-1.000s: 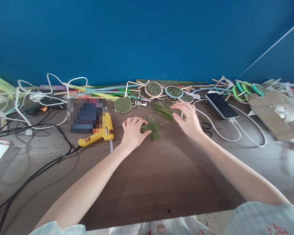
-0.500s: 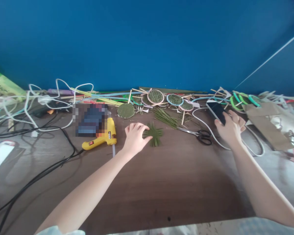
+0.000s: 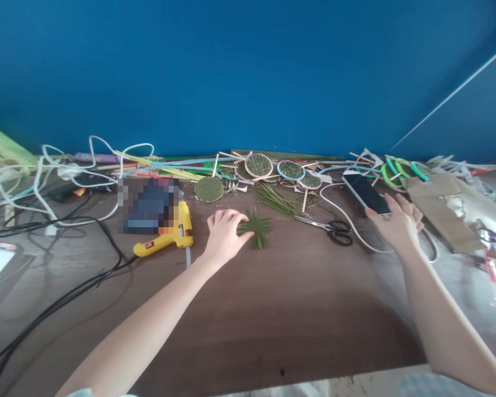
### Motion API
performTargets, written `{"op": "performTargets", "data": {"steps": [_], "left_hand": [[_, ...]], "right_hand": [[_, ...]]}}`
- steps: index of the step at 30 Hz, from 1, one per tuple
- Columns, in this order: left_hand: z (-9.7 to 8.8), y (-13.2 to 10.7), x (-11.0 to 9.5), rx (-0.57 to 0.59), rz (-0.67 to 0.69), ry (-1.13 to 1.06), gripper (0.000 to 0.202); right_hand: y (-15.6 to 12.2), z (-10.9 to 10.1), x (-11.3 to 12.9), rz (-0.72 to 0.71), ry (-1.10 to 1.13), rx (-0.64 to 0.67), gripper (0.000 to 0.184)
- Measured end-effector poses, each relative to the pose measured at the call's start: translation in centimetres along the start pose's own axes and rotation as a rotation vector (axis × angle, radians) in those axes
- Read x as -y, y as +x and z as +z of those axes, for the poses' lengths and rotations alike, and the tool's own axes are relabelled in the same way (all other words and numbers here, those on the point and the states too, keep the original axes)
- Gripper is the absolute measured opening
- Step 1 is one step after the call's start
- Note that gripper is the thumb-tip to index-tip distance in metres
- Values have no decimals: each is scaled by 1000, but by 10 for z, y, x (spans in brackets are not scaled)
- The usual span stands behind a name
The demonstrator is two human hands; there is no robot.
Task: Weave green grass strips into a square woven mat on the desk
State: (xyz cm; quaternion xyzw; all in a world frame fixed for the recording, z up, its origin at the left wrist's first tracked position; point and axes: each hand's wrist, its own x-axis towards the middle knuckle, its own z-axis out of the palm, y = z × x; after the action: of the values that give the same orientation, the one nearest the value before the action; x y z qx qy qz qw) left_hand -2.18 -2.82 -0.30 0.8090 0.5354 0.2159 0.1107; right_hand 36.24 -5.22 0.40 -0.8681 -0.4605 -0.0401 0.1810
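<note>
A small woven piece of crossed green leaf strips [image 3: 258, 227] lies flat on the brown table. At its left edge is my left hand [image 3: 224, 236], thumb and forefinger apart around the strip ends; whether they touch is hard to tell. To the right, a black-topped device with white sides [image 3: 364, 193], like a power bank or phone, lies at a slant. Beside its near end my right hand [image 3: 399, 223] has its fingers spread, with the thumb close to the device's edge. Between the hands are scissors [image 3: 337, 231] with black handles and a bundle of green strips [image 3: 276, 200].
A yellow glue gun [image 3: 171, 234] lies left, beside a dark pixelated object [image 3: 149, 207]. Black cords [image 3: 66, 298] and white cables [image 3: 45, 193] tangle on the left. Round woven fans [image 3: 259, 165] line the blue wall [image 3: 248, 71]. Brown cardboard [image 3: 442, 209] is at right.
My right hand has drawn back to the right, off the black-topped device, which now shows more of its top. My left hand has stayed by the woven piece. The view has shifted slightly.
</note>
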Motion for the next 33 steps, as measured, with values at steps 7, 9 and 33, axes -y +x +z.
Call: {"op": "performTargets", "data": {"steps": [7,9,33], "left_hand": [[-1,1,0,-2,0,-1,21],[0,1,0,-7,3,-2,21],[2,0,2,-14,11,0,23]], "right_hand": [[1,1,-1,-32,44,43,65],[4,0,-2,-38,22,70,65],[24,-3,-8,-35,-52,201,63]]}}
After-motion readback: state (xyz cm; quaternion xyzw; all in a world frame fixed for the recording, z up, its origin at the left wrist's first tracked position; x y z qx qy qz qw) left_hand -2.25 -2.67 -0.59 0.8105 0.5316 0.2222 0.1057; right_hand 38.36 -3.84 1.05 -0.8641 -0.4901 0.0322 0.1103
